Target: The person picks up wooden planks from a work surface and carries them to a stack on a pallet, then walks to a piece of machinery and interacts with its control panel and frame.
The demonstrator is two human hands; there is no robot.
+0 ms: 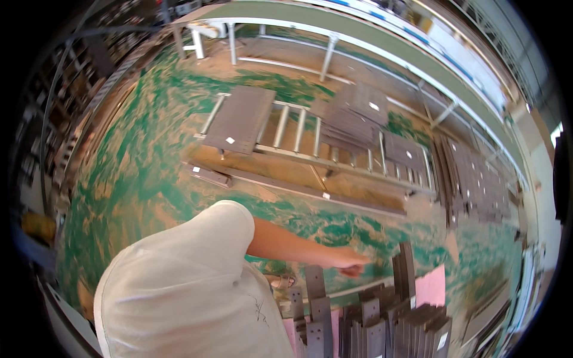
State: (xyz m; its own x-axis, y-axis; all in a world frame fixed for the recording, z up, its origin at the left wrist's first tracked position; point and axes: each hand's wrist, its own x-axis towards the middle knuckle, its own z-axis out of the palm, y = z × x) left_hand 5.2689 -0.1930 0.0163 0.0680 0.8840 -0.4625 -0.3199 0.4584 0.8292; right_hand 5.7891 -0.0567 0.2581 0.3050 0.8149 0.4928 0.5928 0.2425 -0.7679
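Head view: left hand (349, 260), finger state I cannot tell, seems mid-reach, needing alignment with brown boards (405, 271) at its three o'clock.

Cream short-sleeved shirt (179, 268), dark scribbled chest mark (260, 310); strapped sandal (287, 280)

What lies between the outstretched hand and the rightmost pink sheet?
In the head view, right of the hand: a strip of green floor, then tall brown boards before the pink sheet.

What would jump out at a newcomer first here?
Probably the vivid green floor, streaked tan, spreading through the middle, and the big white shirt at lower left. Then the left hand, right of centre, near dark strips standing at the bottom. Beyond, dark panels lie on a roller rack.
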